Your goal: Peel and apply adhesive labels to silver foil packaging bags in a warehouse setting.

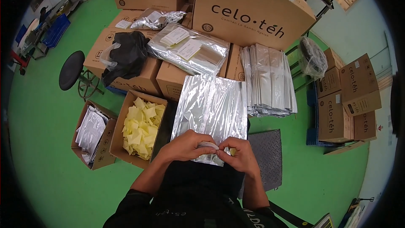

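A stack of flat silver foil bags (211, 107) lies in front of me, its near end under my hands. My left hand (187, 145) is closed on a small white label (207, 145), which curls up between thumb and fingers. Opposite it, my right hand (239, 155) pinches the label's near edge, the fingertips of both hands almost meeting. A bit of yellow (233, 151) shows beside the right fingers, partly hidden. Farther off, white labels (188, 48) with yellow edges rest on a wide silver foil pack (206, 61).
An open carton of yellow paper scraps (143, 124) stands at the left, beside a carton of silver foil pieces (91, 131). More foil bags (270, 78) are stacked at the right. Large cartons (249, 8) rise behind. A black stool (71, 69) stands far left, a metal plate (270, 154) right.
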Demonstrator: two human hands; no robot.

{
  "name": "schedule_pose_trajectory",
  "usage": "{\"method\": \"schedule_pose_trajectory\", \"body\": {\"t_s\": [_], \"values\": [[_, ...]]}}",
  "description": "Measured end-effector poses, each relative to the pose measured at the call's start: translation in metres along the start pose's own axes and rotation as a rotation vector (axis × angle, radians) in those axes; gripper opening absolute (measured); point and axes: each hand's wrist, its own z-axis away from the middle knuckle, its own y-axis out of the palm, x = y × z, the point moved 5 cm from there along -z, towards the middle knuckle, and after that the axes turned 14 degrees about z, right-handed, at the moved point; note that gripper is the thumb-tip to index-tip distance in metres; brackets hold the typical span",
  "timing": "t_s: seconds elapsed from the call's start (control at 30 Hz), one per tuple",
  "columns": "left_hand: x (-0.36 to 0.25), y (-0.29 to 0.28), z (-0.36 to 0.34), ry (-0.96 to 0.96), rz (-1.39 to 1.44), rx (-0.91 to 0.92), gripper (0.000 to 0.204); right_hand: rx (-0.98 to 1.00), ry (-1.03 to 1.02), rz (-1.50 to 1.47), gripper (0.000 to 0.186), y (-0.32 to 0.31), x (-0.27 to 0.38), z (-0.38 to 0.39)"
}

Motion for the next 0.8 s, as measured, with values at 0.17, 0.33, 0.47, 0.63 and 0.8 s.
{"method": "schedule_pose_trajectory", "body": {"t_s": [0.17,0.33,0.47,0.63,0.8], "values": [[0.000,0.005,0.002,0.037,-0.173,-0.017,0.021,-0.037,-0.015,0.042,0.014,0.003,0.000,0.001],[-0.009,0.008,0.004,0.044,-0.352,0.011,0.019,-0.060,-0.054,0.048,0.013,0.008,-0.001,0.004],[-0.008,0.008,0.006,0.029,-0.346,0.082,0.019,-0.086,-0.115,-0.005,0.011,0.016,0.003,0.007],[-0.014,0.006,0.008,0.082,-0.381,0.052,0.015,-0.203,-0.132,-0.035,0.010,0.022,0.007,0.008],[-0.019,0.008,0.011,0.120,-0.440,0.034,0.012,-0.279,-0.146,-0.050,0.010,0.027,0.011,0.009]]}}
